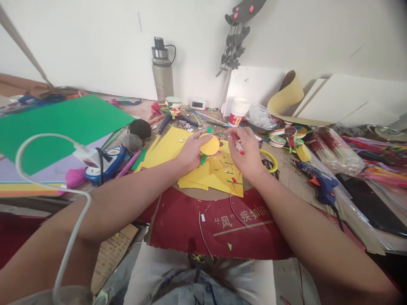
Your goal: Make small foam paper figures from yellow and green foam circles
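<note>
Between the fingers and thumb of my left hand [190,154] is a round yellow paper disc [210,145] with green pieces sticking out at its top and bottom. My right hand [247,150], just to the right of it, is closed around a red-and-white marker [237,144]. The marker and the disc are apart. Below both hands lie yellow paper sheets [193,180], strewn with small green and red scraps. They rest on a dark red printed cardboard piece [181,228] at the table's front edge.
A grey bottle [163,74], paper cups [238,111] and a small drum-like craft [173,106] stand at the back. Green paper [63,127] and a blue device [106,165] with a white cable lie left. Yellow tape [271,161], a glue gun [322,184] and a black phone [372,203] lie right.
</note>
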Tool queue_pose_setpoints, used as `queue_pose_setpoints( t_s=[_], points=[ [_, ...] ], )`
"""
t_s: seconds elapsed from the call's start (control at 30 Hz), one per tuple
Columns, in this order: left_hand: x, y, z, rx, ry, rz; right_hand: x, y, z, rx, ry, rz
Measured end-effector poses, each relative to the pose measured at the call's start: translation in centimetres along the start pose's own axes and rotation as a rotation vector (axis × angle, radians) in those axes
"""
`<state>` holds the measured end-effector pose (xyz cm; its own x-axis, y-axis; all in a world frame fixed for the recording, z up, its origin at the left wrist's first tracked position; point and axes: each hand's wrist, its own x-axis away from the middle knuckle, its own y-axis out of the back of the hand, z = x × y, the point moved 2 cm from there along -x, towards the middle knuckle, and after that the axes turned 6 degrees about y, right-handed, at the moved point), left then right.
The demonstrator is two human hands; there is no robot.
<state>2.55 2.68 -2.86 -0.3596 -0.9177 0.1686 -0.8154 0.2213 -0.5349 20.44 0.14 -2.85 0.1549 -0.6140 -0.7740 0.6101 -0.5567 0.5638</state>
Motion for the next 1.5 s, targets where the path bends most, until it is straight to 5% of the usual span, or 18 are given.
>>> queue_pose_setpoints(
  t_s=[0.27, 0.43, 0.73, 0.93, 1.1, 1.5],
  points=[
    [-0.6, 0.4, -0.5, -0.035, -0.096, 0.028, 1.1, -2.8, -1.9, 0.263, -0.132, 0.428],
    [-0.8, 0.8, -0.8, -0.04, -0.089, 0.05, 1.0, -2.7, -1.1, 0.337, -0.18, 0.557],
    [-0.9, 0.9, -1.2, -0.077, -0.061, 0.002, 0.0, -2.4, -0.2, 0.202, -0.203, 0.39],
    [-0.9, 0.8, -0.8, -0.114, -0.115, 0.019, -1.1, -1.7, 1.8, -0.079, -0.027, 0.169],
    [-0.8, 0.5, -0.6, -0.135, -0.15, 0.041, -0.9, -2.0, 2.7, -0.09, -0.018, 0.198],
    [-0.2, -0.7, -1.0, -0.027, 0.014, 0.02, -0.7, -2.2, 2.5, -0.062, -0.049, 0.262]
  ],
)
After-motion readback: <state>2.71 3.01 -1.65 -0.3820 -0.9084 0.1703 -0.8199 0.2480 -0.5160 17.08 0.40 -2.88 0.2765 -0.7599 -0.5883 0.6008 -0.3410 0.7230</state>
